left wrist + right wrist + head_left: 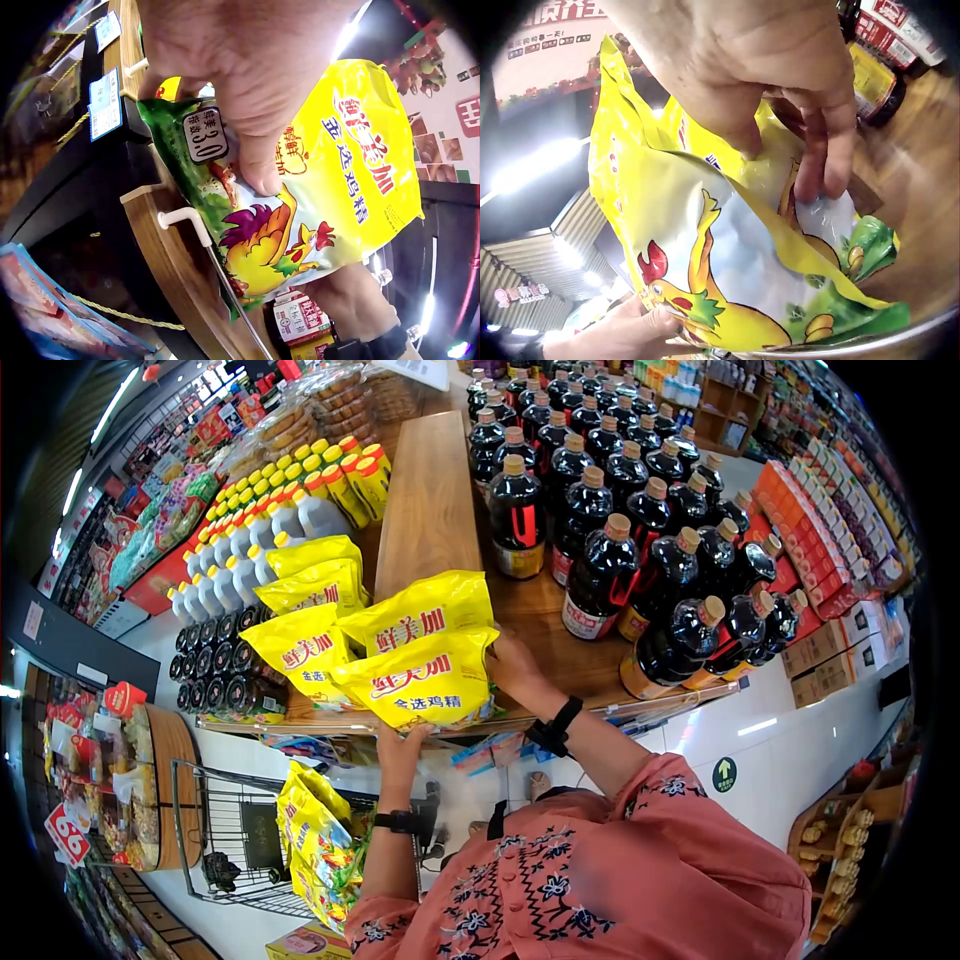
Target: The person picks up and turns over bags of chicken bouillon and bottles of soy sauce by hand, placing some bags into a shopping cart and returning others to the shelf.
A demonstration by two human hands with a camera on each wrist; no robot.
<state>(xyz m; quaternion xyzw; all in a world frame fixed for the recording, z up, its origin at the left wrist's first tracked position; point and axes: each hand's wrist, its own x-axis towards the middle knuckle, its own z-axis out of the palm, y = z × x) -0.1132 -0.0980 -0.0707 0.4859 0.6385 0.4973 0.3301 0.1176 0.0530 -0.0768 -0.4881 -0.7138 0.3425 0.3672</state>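
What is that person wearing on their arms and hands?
A pink top with dark embroidered flowers, its sleeves leaving the forearms bare. Each wrist wears a black band: the left strap and the right strap. The left hand and right hand wear no gloves.

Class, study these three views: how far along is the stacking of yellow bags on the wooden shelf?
Done: several yellow bags already stand on the wooden shelf. In hand: the left hand and right hand both grip the front bag at the shelf edge. Left: spare bags lie in the cart below, so a fair part probably remains.
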